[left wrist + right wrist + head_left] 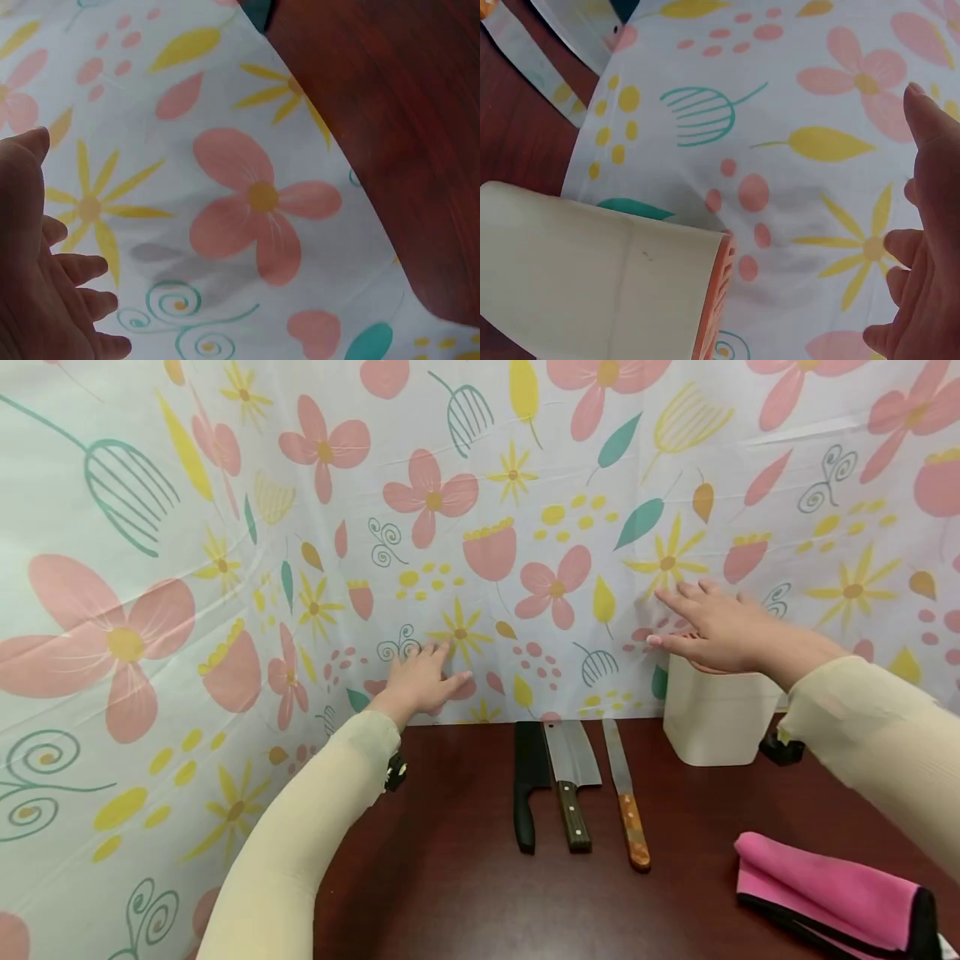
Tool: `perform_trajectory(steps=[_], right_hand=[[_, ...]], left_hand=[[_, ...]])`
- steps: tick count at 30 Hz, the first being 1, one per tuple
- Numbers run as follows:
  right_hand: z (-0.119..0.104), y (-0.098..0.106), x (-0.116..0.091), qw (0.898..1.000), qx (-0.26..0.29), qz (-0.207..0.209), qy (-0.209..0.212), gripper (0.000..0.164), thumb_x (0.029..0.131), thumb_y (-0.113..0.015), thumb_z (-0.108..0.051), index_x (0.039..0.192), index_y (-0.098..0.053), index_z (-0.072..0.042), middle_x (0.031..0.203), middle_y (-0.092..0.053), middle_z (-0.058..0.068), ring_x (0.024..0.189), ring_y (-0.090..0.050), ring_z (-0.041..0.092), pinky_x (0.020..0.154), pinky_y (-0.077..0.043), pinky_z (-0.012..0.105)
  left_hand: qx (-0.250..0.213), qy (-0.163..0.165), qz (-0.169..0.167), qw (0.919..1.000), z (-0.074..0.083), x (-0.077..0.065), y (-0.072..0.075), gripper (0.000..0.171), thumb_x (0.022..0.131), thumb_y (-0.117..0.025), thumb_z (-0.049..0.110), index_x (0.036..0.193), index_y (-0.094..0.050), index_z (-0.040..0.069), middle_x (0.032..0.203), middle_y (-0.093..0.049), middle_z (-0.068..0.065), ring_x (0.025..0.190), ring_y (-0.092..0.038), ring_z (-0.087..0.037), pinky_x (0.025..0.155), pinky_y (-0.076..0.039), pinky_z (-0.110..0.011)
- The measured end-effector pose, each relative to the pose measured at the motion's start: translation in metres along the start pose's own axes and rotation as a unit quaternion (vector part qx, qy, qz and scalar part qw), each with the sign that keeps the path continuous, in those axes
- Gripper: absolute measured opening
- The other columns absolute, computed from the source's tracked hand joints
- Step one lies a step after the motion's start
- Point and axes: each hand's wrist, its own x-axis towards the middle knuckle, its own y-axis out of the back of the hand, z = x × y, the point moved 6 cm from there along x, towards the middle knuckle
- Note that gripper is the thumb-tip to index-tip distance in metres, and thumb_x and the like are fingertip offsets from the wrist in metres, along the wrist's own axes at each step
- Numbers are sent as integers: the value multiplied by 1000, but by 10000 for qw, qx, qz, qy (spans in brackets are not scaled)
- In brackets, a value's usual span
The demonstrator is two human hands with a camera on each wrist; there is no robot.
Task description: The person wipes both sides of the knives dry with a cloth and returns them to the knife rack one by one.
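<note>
My left hand [422, 681] hovers with spread fingers in front of the patterned curtain, left of the knives, holding nothing. Above the cream knife block [716, 714] is my right hand [720, 631], fingers extended and nothing in it. The right wrist view shows that hand apart from the block, whose slotted top [718, 292] is orange. Side by side on the table lie a black knife [531, 768], a cleaver [573, 760] with a dark wooden handle, and a long narrow knife [621, 768] with an orange-brown handle. Their blades point toward the curtain.
A folded pink cloth [828, 889] with black edging lies at the table's front right. The dark reddish-brown table [450, 877] meets a flower-printed curtain [480, 568] at the back and left.
</note>
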Motion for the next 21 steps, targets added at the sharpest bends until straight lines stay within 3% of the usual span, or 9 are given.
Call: perform_trajectory(steps=[5, 8, 10, 12, 15, 19, 21], right_hand=[[-8, -4, -23, 9984, 274, 276, 406, 85, 100, -54, -61, 163, -28, -11, 161, -36, 29, 148, -33, 53, 114, -28, 73], [-13, -7, -40, 9964, 370, 536, 539, 76, 98, -61, -56, 156, -43, -10, 146, -58, 23, 132, -57, 44, 105, -45, 65], [-15, -10, -53, 9954, 341, 708, 556, 68, 97, -66, -54, 149, -54, -12, 124, -72, 19, 108, -70, 35, 92, -54, 56], [-15, -15, -67, 9952, 300, 775, 523, 62, 96, -68, -53, 143, -61, -14, 104, -77, 11, 82, -71, 23, 79, -56, 44], [-12, -26, -86, 9951, 415, 700, 569, 55, 95, -70, -50, 138, -66, -15, 100, -77, 3, 78, -69, 15, 71, -54, 36], [3, -50, -108, 9962, 670, 272, 491, 50, 96, -70, -47, 133, -69, -13, 112, -76, -2, 99, -72, 13, 77, -58, 34], [15, -65, -117, 9965, 724, 32, 409, 46, 97, -70, -45, 129, -71, -12, 109, -77, -5, 95, -71, 6, 75, -58, 31]], left_hand=[[-962, -250, 140, 9950, 15, -11, -4, 70, 102, -46, 62, 157, -43, 19, 153, -56, -6, 140, -55, -27, 113, -45, -54], [-1478, -373, 219, 9881, 24, -20, -8, 60, 101, -50, 61, 146, -57, 21, 135, -69, 0, 123, -66, -21, 104, -53, -48], [-1716, -510, 182, 9837, 31, -26, -13, 52, 101, -52, 59, 136, -65, 23, 123, -73, 4, 112, -70, -17, 97, -56, -45], [-1951, -617, 41, 9788, 38, -32, -21, 45, 101, -54, 58, 125, -70, 25, 112, -74, 7, 101, -70, -15, 89, -58, -42], [-2251, -809, -320, 9704, 46, -40, -39, 38, 102, -56, 54, 109, -75, 22, 96, -72, 5, 84, -67, -16, 76, -57, -38], [-2717, -756, -1012, 9540, 49, -51, -71, 38, 102, -57, 52, 98, -74, 18, 92, -72, -8, 76, -68, -25, 68, -55, -35], [-2932, -622, -1323, 9448, 50, -55, -88, 38, 101, -58, 52, 97, -72, 17, 95, -73, -14, 79, -70, -31, 67, -56, -35]])
